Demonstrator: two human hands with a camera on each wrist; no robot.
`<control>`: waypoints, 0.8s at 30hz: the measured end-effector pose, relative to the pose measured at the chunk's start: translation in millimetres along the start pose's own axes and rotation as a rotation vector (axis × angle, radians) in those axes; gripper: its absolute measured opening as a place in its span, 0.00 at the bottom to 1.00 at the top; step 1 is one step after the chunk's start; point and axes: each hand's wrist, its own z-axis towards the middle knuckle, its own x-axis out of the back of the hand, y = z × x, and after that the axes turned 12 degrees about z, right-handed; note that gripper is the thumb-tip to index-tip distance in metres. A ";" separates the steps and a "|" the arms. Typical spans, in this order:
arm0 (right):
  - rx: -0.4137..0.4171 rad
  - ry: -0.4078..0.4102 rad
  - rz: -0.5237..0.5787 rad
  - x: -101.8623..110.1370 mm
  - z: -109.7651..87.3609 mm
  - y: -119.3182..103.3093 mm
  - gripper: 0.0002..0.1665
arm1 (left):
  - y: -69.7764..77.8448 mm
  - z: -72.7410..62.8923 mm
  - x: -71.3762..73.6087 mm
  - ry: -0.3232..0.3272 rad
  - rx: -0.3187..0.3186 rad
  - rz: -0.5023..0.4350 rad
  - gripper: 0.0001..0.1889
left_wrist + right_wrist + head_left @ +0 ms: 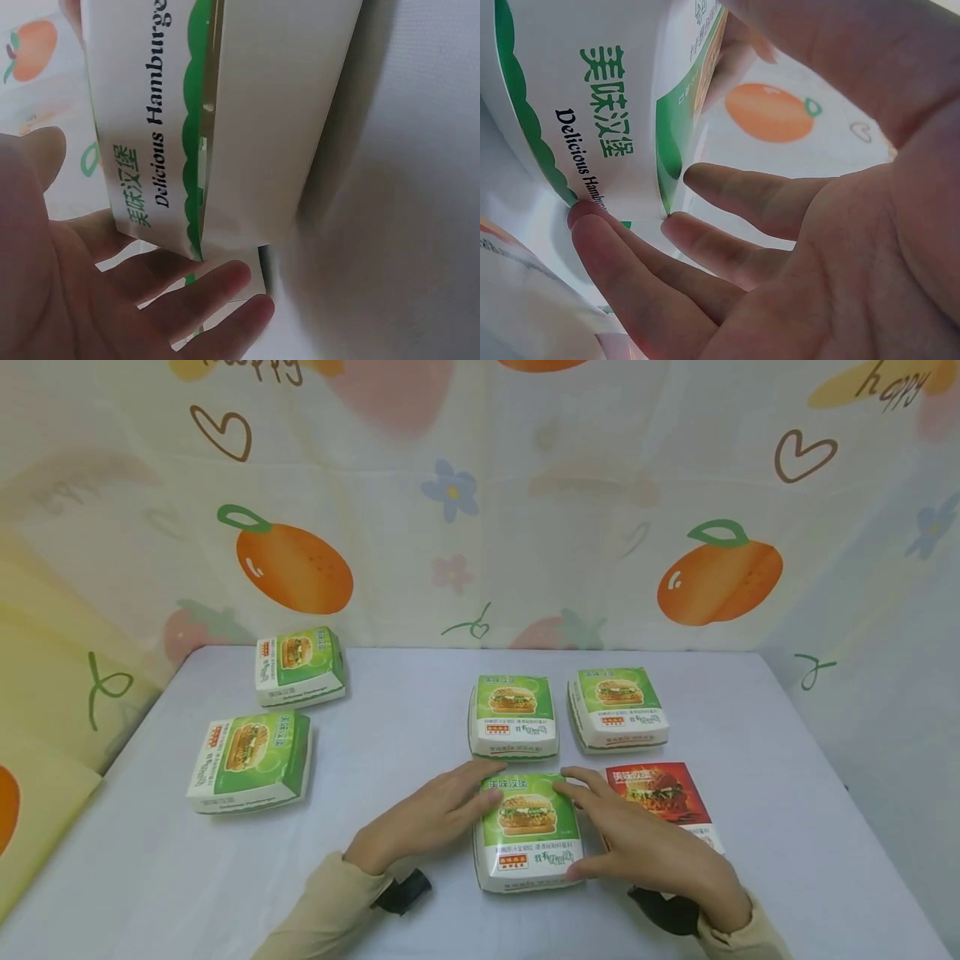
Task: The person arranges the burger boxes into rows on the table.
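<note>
A green-and-white hamburger box [528,835] sits on the table in front, closed, with a burger picture on its lid. At its far left corner is my left hand [435,814], the thumb over the lid's left edge and the fingers reaching behind. My right hand [637,831] is at the right side, index finger by the far right corner and thumb by the near one. In the left wrist view, a narrow gap shows under the scalloped green lid edge [196,127]. In the right wrist view, extended fingers [645,292] meet the box's side [592,120].
Two more green burger boxes stand behind, one in the middle [513,718] and one to its right [618,710]. A red box [663,789] is partly hidden by my right hand. Two green boxes, near [251,764] and far [300,668], stand at the left.
</note>
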 end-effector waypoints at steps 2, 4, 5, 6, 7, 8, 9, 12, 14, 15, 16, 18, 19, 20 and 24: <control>0.004 0.001 -0.005 0.0 0.1 -0.3 0.57 | -0.3 0.5 -0.7 0.001 -0.008 -0.006 0.29; -0.001 0.000 -0.002 -0.1 0.1 -0.5 0.57 | -0.3 1.0 -1.5 0.001 -0.014 -0.016 0.28; -0.006 -0.002 0.002 0.0 0.2 -0.7 0.57 | -0.3 1.1 -1.8 0.000 -0.013 -0.020 0.28; -0.011 -0.003 0.007 -0.1 0.2 -0.9 0.57 | -0.3 1.2 -2.1 0.000 -0.013 -0.024 0.28; -0.017 -0.005 0.011 -0.1 0.2 -1.2 0.57 | -0.2 1.2 -2.4 0.000 -0.014 -0.028 0.28; -0.020 -0.006 0.014 -0.3 0.3 -1.3 0.57 | -0.1 1.3 -2.8 0.001 -0.016 -0.031 0.28; -0.023 -0.007 0.018 -0.4 0.3 -1.4 0.57 | 0.0 1.3 -3.1 0.003 -0.017 -0.031 0.28; -0.023 -0.007 0.019 -0.8 0.6 -1.1 0.57 | 1.3 1.3 -3.0 0.013 -0.023 -0.025 0.28; -0.021 -0.005 0.016 -0.9 0.9 -0.6 0.57 | 2.9 0.7 -1.3 0.041 -0.026 -0.016 0.27; -0.022 -0.004 0.016 -1.0 0.9 -0.5 0.57 | 3.8 0.3 0.2 0.063 -0.023 -0.012 0.27; -0.023 -0.003 0.015 -1.0 1.0 -0.3 0.57 | 4.5 -0.2 1.9 0.093 -0.022 -0.009 0.26; -0.025 -0.003 0.016 -1.0 1.0 -0.3 0.57 | 5.1 -0.9 5.4 0.175 -0.034 0.007 0.23; -0.025 -0.002 0.016 -0.9 1.1 -0.5 0.57 | 4.8 -1.1 7.2 0.221 -0.039 0.012 0.22; -0.023 -0.001 0.014 -0.8 1.1 -0.6 0.57 | 4.0 -1.0 8.6 0.267 -0.047 0.018 0.21; -0.005 0.000 0.005 -0.5 1.2 -0.7 0.56 | -2.2 1.6 10.3 0.404 -0.099 0.063 0.18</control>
